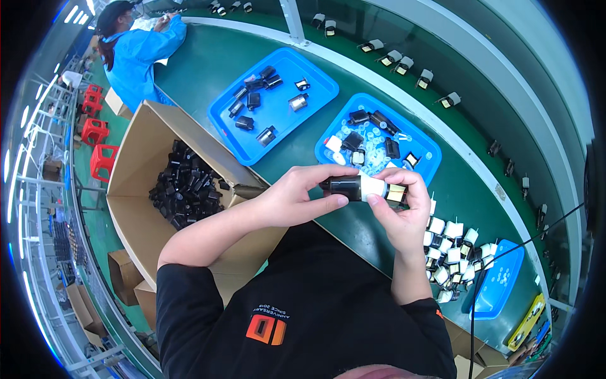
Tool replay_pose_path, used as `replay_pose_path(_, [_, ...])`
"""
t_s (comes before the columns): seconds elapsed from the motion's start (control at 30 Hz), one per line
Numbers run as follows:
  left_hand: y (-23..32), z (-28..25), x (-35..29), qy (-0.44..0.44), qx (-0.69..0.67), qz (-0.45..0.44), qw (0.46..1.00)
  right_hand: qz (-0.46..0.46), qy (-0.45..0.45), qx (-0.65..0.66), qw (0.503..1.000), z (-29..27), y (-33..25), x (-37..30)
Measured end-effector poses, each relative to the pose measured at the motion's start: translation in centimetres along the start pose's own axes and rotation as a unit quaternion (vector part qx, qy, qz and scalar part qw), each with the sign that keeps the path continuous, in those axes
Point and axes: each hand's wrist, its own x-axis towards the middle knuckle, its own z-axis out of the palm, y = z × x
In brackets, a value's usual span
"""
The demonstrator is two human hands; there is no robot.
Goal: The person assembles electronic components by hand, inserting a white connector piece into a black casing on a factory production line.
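In front of my chest, my left hand (300, 197) is closed around a glossy black cylindrical housing (345, 187). My right hand (407, 211) pinches a white-and-black part (372, 187) with a pale yellow label, thumb and fingers on opposite sides. The two pieces meet end to end in one line; whether they are joined I cannot tell. Just beyond my hands lies a blue tray (432, 155) with black housings, small clear round pieces and a few white parts. Close to my right wrist, several white-and-black parts (453, 252) are heaped on the green bench.
An open cardboard box (136, 189) full of black housings stands at my left. A second blue tray (322, 76) holds scattered black pieces. A small blue tray (489, 297) and black cable are at right. Parts line the green strip beyond the pale rail. A co-worker (136, 57) sits far left.
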Motion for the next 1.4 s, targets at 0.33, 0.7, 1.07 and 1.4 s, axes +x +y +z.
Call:
replay_pose_path(0.33, [-1.1, -0.4, 0.2, -0.023, 0.031, 0.016, 0.999, 0.036, -0.079, 0.017, 0.996, 0.1, 1.8, 0.7])
replay_pose_path(0.7, [2.4, 1.9, 1.7, 0.011, 0.185, 0.156, 0.970, 0.160, -0.152, 0.591, 0.776, 0.2, 7.1, 0.0])
replay_pose_path(1.07, [2.2, 3.9, 3.0, 0.102, 0.259, 0.268, 0.923, 0.178, -0.119, 0.748, 0.628, 1.6, 9.8, -1.6])
replay_pose_path(1.4, [2.0, 3.7, 3.0, 0.101, 0.256, 0.264, 0.924, 0.181, -0.106, 0.716, 0.666, 1.3, 10.6, -1.9])
